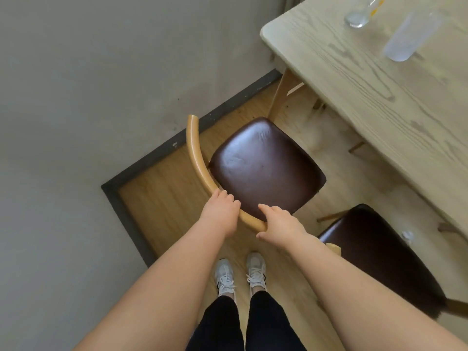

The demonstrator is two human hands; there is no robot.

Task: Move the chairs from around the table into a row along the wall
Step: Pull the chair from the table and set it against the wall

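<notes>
A wooden chair with a dark brown padded seat (pixel 266 165) stands between the grey wall (pixel 88 84) and the light wooden table (pixel 367 92). Its curved wooden backrest (pixel 196 153) faces me. My left hand (pixel 220 210) grips the backrest rail near its middle. My right hand (pixel 281 224) is closed over the rail's right end. A second chair with the same dark seat (pixel 374 252) stands to the right, partly under the table edge and partly hidden by my right forearm.
A dark baseboard (pixel 157 150) runs along the wall and turns a corner at the left. On the table stand a clear glass (pixel 359 13) and a frosted plastic tumbler (pixel 410 36). My white shoes (pixel 240 274) stand on the wood floor behind the chair.
</notes>
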